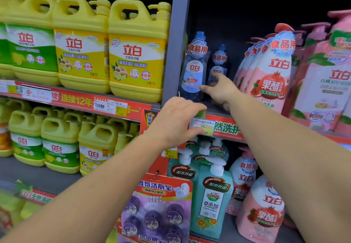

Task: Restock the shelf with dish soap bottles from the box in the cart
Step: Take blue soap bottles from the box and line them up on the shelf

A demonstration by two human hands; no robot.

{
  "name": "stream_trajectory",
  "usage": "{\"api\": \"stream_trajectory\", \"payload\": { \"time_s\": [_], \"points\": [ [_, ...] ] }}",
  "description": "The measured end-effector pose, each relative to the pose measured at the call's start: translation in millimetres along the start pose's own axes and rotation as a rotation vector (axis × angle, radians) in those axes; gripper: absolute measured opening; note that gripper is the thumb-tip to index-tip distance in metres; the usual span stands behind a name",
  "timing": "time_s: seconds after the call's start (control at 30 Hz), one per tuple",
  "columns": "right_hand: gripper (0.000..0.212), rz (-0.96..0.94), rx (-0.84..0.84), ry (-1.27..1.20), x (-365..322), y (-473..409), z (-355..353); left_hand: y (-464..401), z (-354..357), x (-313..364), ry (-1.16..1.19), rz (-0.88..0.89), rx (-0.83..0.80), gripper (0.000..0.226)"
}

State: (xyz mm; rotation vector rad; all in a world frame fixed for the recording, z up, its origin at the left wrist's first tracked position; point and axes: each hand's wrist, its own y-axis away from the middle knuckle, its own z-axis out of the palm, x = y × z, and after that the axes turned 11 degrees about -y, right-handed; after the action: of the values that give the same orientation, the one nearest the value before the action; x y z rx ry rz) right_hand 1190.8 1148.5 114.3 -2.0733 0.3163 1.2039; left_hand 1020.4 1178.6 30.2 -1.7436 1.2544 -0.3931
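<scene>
Rear blue bottle (218,66) perhaps half-hidden

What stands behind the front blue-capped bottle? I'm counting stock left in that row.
One more blue-capped bottle stands behind the front bottle. The right hand covers its base, and the shelf behind is too dark to show more.
</scene>
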Motion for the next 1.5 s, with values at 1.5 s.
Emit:
{"api": "stream_trajectory", "payload": {
  "time_s": [1.5],
  "points": [
    [0.071,-0.340,-1.337,0.342,-93,434,917,773,-366,-417,-0.420,-1.955,-0.872,0.059]
  ]
}}
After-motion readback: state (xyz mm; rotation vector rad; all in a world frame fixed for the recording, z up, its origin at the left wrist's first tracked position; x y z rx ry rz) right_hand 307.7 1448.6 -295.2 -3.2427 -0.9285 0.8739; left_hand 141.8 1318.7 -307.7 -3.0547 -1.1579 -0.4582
